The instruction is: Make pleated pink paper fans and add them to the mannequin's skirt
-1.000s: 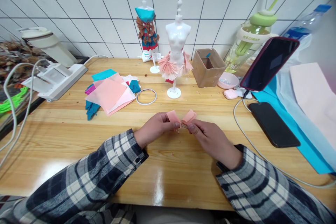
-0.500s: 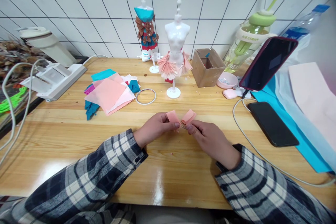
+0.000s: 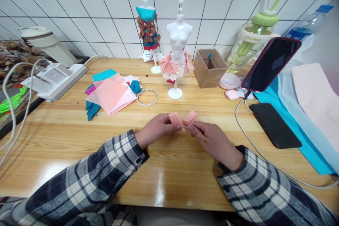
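Both hands meet above the wooden table (image 3: 169, 169), in front of a white mannequin (image 3: 179, 39) that wears a pleated pink paper skirt (image 3: 170, 66). My left hand (image 3: 159, 128) pinches a piece of pink paper (image 3: 175, 118) between thumb and fingers. Closed on a second, folded pink piece (image 3: 190, 117), my right hand (image 3: 209, 137) is just to the right. Something thin spans the small gap between the fingertips; it is too small to name. A silver ring (image 3: 147, 97) lies behind my left hand.
Paper sheets (image 3: 108, 95) are piled at the left, near a white power strip (image 3: 60, 81). Behind stand a dressed mannequin (image 3: 147, 30) and a cardboard box (image 3: 209, 72). At the right are a propped phone (image 3: 271, 64), a black phone (image 3: 275, 125), a cable and blue paper (image 3: 315, 155).
Small shifts show in the pink paper and the thin piece between my fingertips. Both hands stay in nearly the same place. A faint light patch now shows on the propped phone's screen.
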Motion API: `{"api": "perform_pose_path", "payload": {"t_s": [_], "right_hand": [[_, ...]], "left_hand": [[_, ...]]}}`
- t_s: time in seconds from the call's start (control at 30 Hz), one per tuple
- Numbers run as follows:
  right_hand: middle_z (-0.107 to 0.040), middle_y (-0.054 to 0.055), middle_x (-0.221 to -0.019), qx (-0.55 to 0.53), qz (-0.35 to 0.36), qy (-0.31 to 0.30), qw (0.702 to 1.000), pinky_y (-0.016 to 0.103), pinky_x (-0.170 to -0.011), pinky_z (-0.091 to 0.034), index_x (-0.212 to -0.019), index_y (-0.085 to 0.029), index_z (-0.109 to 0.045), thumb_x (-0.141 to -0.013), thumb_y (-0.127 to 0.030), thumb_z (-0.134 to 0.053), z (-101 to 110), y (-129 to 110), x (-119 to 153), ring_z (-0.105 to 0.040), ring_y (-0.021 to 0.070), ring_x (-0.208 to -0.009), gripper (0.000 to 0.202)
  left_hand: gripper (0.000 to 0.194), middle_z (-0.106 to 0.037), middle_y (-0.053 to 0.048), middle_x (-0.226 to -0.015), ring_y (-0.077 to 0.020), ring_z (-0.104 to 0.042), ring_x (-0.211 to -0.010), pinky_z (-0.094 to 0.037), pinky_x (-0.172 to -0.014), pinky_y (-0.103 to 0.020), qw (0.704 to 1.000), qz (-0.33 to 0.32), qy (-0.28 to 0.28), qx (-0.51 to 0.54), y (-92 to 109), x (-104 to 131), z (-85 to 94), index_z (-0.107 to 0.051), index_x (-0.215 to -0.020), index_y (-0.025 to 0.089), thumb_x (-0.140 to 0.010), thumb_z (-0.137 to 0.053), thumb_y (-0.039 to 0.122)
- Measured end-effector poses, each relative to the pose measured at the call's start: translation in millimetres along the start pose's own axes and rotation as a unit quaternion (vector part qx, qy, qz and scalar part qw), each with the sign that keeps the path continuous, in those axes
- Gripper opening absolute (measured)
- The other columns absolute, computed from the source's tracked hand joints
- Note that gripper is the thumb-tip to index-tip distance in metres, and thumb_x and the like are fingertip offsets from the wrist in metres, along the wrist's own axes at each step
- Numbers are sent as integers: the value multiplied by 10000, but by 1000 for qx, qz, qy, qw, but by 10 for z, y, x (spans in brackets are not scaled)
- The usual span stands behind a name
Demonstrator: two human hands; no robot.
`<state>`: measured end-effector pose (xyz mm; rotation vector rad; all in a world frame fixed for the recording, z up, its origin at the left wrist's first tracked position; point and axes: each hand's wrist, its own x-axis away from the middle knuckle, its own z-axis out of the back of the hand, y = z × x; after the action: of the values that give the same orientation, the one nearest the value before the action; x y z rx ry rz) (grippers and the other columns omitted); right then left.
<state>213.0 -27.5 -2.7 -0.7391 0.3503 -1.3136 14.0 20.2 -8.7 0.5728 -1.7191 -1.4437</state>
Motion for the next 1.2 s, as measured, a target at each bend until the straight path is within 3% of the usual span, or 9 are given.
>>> {"api": "perform_pose_path", "payload": {"t_s": [0.33, 0.4, 0.53, 0.63, 0.73, 0.9, 1.0, 1.1, 1.2], "right_hand": [[-639, -4, -676, 6, 4, -1, 1000, 261, -573, -337, -736, -225, -599, -940, -519, -375, -5, 12, 7, -545, 165, -625, 423], [-669, 7, -713, 23, -1, 7, 1000, 268, -578, -345, -780, -231, -633, -948, -511, -361, 5, 5, 10, -571, 175, -651, 425], [-718, 35, -865, 76, 13, 28, 997, 295, -628, -375, -981, -277, -689, -937, -521, -402, 54, 22, 2, -619, 211, -768, 380], [-717, 36, -920, 116, 60, 30, 991, 326, -686, -397, -1006, -298, -702, -886, -497, -529, 107, 104, -22, -605, 236, -839, 290], [-704, 41, -911, 139, 123, 17, 982, 360, -740, -415, -976, -282, -713, -854, -407, -608, 144, 197, -38, -570, 241, -857, 204], [-658, 89, -1078, 134, 193, 100, 967, 432, -894, -423, -1116, -224, -666, -863, -295, -580, 66, 141, 39, -539, 257, -997, 277], [-608, 103, -1257, 134, 286, 50, 948, 453, -1013, -392, -1288, -183, -565, -905, -340, -504, -71, 11, 114, -504, 263, -1153, 418], [-493, 157, -1406, 161, 296, -1, 941, 468, -1113, -324, -1407, -73, -423, -919, -409, -472, -219, -69, 198, -395, 288, -1315, 594], [-467, 167, -1427, 174, 287, -25, 942, 466, -1138, -305, -1418, -55, -399, -930, -360, -459, -346, -68, 336, -383, 280, -1340, 578]], "left_hand": [[212, -686, -51, -806, -174, -593, -759, -464, -711, -296, 1000, -1, -1, 12, -48, -6, 6, -694, -781, 136, -736, -699, 343], [218, -668, -40, -769, -159, -579, -727, -459, -692, -285, 999, -10, 31, 35, -79, -17, -7, -682, -758, 132, -718, -719, 343], [234, -635, -7, -743, -133, -567, -696, -456, -676, -262, 977, -69, 170, 113, -82, -37, -1, -644, -741, 146, -702, -738, 356], [243, -642, -11, -772, -130, -561, -718, -450, -673, -247, 961, -119, 239, 68, -31, -35, 79, -650, -729, 147, -717, -734, 374], [252, -648, -15, -764, -135, -560, -718, -450, -691, -258, 956, -142, 257, 5, 8, -23, 179, -663, -717, 150, -728, -726, 394], [282, -650, -15, -724, -142, -561, -693, -446, -675, -261, 953, -124, 269, -67, -22, -29, 261, -668, -717, 147, -722, -724, 424], [290, -659, -19, -726, -147, -567, -693, -445, -662, -257, 955, -108, 263, -90, -65, -48, 285, -668, -743, 142, -737, -706, 429], [287, -658, -23, -737, -148, -567, -703, -448, -667, -257, 954, -109, 258, -102, -88, -61, 308, -665, -747, 136, -753, -689, 422], [306, -654, -25, -730, -149, -563, -700, -454, -657, -257, 953, -105, 264, -103, -94, -64, 324, -662, -746, 133, -744, -688, 438]]}}
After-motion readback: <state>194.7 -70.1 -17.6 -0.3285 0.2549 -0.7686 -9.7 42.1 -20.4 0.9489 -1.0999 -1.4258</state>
